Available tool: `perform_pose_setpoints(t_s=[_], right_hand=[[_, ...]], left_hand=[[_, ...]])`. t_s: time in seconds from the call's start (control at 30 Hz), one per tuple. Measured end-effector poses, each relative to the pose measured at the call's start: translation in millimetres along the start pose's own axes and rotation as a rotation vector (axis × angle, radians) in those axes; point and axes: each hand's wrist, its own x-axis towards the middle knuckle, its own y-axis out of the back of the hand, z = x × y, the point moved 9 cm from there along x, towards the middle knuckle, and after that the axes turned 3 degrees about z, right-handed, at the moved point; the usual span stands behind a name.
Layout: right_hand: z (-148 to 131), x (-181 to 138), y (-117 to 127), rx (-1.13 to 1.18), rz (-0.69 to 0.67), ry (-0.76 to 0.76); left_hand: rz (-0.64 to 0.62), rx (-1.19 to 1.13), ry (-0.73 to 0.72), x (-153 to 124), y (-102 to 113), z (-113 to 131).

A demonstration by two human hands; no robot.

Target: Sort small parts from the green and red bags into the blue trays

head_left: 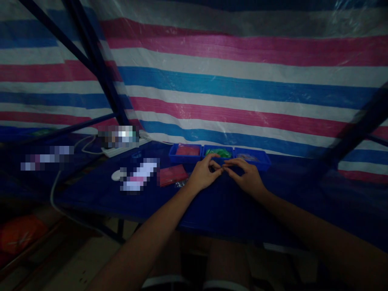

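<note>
left hand: your left hand [203, 174] sits just in front of the green bin [218, 152], fingers pinched narrow.
right hand: your right hand [247, 176] sits front-right of the green bin, pinched narrow too, its fingertips touching the left's.
piece: a small piece [223, 165] is held between both pinches, just in front of the green bin; it is too small and dim to tell what it is.
step: by the grip, you seem to be working the piece fingertip to fingertip, low over the table [212, 206].
near: red bin [185, 152] left of the green bin, third bin [252, 157] right of it, red pack [172, 175] front-left.
next move calls for: a steady pinch on both sides and a close look, since the light is poor.
</note>
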Motion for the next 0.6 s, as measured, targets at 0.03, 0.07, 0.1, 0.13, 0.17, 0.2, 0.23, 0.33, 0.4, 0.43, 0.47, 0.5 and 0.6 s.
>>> perform_pose_setpoints(t_s=[0.03,0.07,0.1,0.13,0.17,0.2,0.23,0.33,0.4,0.43,0.47,0.5,0.6], right_hand=[[-0.3,0.3,0.7,-0.002,0.003,0.001],[-1.0,0.8,1.6,-0.006,0.007,0.002],[-1.8,1.3,2.6,-0.011,0.013,0.002],[-2.6,1.9,3.8,-0.018,0.021,0.001],[-3.4,2.3,5.1,-0.026,0.032,0.000],[-4.0,2.6,6.6,-0.037,0.044,0.000],[-4.5,2.8,8.1,-0.050,0.057,0.000],[-6.5,2.3,10.6,-0.089,0.081,0.024],[-7.5,1.4,8.5,-0.097,0.064,0.042],[-7.8,1.0,6.6,-0.094,0.048,0.048],[-8.1,0.6,4.9,-0.091,0.034,0.053],[-8.5,0.5,4.1,-0.089,0.028,0.055],[-10.0,1.3,6.0,-0.091,0.047,0.053]], left_hand=[[0.012,0.030,-0.004,0.0,1.5,0.2],[0.023,0.066,-0.005,0.0,2.8,-0.2],[0.026,0.107,0.001,-0.1,3.5,-1.1],[0.022,0.144,0.011,-0.2,3.6,-2.3],[0.012,0.170,0.022,-0.4,3.1,-3.5],[-0.004,0.179,0.029,-0.6,2.2,-4.0],[-0.024,0.169,0.025,-0.8,0.7,-3.1],[-0.060,0.034,-0.054,-1.1,-2.2,6.8],[-0.055,-0.072,-0.086,-0.6,-1.8,10.4],[-0.045,-0.115,-0.079,0.0,-1.3,9.3],[-0.034,-0.149,-0.061,0.9,-1.1,6.6],[-0.024,-0.174,-0.038,1.7,-1.0,3.2],[0.023,-0.222,0.009,4.1,0.5,-6.2]])
